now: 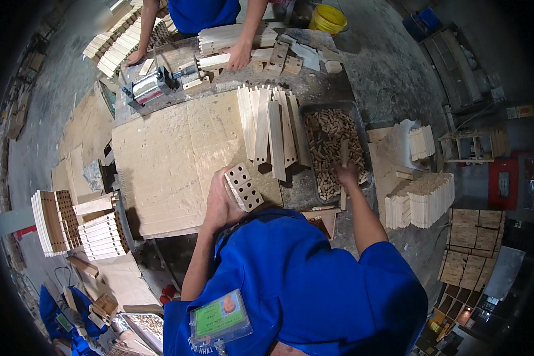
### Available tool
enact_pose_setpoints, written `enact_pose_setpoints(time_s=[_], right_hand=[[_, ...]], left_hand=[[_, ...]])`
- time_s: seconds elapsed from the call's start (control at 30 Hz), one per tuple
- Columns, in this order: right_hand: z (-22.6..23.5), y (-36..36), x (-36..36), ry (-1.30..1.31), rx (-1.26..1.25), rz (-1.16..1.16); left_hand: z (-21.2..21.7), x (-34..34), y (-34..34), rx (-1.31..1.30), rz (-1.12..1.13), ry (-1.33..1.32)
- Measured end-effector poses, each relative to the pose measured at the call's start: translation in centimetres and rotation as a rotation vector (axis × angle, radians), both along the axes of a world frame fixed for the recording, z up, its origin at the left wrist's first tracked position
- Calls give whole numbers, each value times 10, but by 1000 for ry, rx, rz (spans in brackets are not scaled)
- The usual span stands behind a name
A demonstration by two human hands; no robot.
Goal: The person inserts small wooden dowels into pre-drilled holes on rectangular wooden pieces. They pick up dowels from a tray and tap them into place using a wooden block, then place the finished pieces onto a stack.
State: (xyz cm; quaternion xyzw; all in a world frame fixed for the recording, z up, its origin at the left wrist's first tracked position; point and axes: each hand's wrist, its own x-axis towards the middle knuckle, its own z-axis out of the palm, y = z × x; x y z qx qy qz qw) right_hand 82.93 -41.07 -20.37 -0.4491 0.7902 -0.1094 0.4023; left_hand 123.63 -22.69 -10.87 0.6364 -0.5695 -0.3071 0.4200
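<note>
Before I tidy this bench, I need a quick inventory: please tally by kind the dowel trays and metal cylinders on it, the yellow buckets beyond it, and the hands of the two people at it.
Dowel tray: 1
Metal cylinder: 1
Yellow bucket: 1
Wearer's hands, left hand and right hand: 2
Co-worker's hands: 2
Total: 7

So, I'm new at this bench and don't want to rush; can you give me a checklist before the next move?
1. Left hand gripping the drilled wood: ok.
2. Drilled faces turned to view: ok, dark holes show.
3. Dowels within reach: ok, many lie in the tray at the right hand.
4. Dowel between the right fingers: cannot tell, the hand hides it.
5. Co-worker's hand apart from both: ok, at the far side of the table.
</note>
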Motion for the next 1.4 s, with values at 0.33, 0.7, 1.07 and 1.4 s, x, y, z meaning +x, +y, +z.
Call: enact_pose_setpoints(time_s=[0.33, 0.7, 1.07, 1.4], right_hand=[[-6, -26, 53, 282, -146, 400], [123, -18, 113, -486, -164, 556], [228, 1, 248, -314, -456, 1493], [233, 5, 267, -212, -548, 1714]], left_hand=[[-7, -4, 2, 35, 41, 71], [-2, -5, 2, 26, 48, -83], [13, -7, 0, -52, 53, -44], [-1, -8, 1, -64, 52, -119]])
